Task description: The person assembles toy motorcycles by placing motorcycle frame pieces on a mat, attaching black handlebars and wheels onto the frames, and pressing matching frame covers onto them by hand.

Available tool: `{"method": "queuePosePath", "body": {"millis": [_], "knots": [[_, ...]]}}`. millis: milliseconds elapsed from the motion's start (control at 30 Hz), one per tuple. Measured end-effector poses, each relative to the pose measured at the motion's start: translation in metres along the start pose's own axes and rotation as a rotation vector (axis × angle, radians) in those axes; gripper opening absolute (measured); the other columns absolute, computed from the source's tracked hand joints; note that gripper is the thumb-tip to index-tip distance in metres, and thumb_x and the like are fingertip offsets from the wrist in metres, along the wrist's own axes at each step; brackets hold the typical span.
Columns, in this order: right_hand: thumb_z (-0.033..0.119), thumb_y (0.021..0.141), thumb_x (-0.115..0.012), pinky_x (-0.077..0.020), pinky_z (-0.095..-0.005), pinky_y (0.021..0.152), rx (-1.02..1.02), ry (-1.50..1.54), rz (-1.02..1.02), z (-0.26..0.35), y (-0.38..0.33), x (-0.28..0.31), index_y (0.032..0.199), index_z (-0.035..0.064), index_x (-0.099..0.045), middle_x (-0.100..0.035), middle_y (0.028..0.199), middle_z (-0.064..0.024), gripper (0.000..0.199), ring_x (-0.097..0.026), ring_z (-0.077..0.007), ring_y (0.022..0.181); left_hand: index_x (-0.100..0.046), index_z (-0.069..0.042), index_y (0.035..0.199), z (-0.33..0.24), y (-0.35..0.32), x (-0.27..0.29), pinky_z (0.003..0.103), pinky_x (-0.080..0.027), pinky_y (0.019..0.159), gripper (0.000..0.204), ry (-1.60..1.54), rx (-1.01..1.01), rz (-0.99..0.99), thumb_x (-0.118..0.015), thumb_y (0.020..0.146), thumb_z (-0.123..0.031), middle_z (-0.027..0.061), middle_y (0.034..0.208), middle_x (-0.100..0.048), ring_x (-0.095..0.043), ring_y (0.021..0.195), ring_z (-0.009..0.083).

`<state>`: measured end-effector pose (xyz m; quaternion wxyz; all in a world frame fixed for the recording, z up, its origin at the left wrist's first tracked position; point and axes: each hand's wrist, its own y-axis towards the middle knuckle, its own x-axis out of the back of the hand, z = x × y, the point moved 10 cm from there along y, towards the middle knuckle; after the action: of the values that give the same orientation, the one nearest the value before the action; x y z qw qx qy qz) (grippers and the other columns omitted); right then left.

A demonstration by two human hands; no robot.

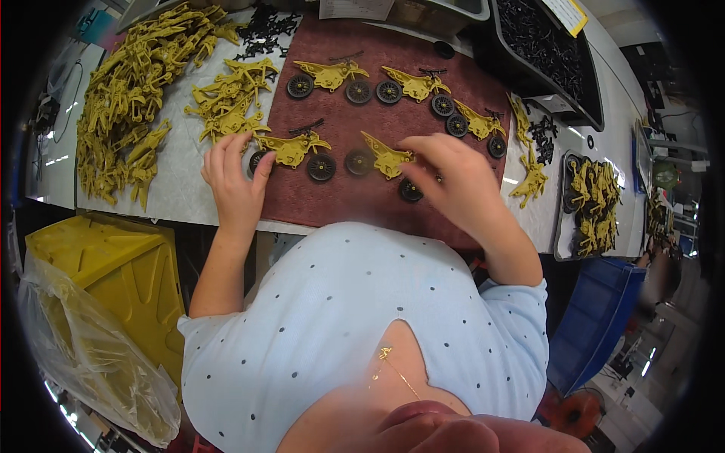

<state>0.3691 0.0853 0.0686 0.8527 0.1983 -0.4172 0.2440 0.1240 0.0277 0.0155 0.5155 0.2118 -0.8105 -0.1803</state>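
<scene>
Toy motorcycles with yellow bodies and black spoked wheels lie on a red-brown cloth (340,204). My left hand (232,170) is at the rear end of the near left toy motorcycle (291,150), thumb and fingers closed about its rear wheel (257,161). That one has a black handlebar fitted. My right hand (453,177) bends over the front of the near right toy motorcycle (387,157). Its fingers are curled, with a small dark piece by the thumb that I cannot make out. This toy's front wheel (410,189) shows below the hand; no handlebar is visible on it.
Further toy motorcycles (330,75) stand in the back row. Yellow body parts (124,106) are heaped at left, with black handlebars (266,32) behind. A black bin (547,57) of small black parts stands back right; a tray (593,204) of yellow parts is at far right.
</scene>
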Motion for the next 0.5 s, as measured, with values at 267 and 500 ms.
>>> {"method": "queuePosePath", "body": {"millis": [267,500], "knots": [[0.01,0.085,-0.068,-0.0461,-0.0231,0.059,-0.467,0.118,-0.689,-0.15,-0.124,0.093,0.099,0.0007,-0.067,-0.065,0.079,-0.0065,0.017,-0.058,-0.0109,0.065,-0.061,-0.005,0.109,0.017,0.138,-0.042,0.041,-0.044,0.085,0.029,-0.073,-0.23,0.05,-0.066,0.081,-0.011,0.0136,0.101,-0.061,-0.056,0.098,0.0322],[0.016,0.09,-0.062,-0.0485,-0.0293,0.059,-0.775,-0.111,-0.926,-0.208,-0.227,0.082,0.094,-0.0023,-0.066,-0.065,0.075,-0.0106,0.019,-0.061,-0.0165,0.063,-0.055,0.003,0.114,0.077,0.221,-0.163,0.048,-0.046,0.085,0.051,0.231,-0.229,0.485,-0.074,0.076,-0.026,0.0306,0.103,-0.058,-0.056,0.1,0.0452]]}}
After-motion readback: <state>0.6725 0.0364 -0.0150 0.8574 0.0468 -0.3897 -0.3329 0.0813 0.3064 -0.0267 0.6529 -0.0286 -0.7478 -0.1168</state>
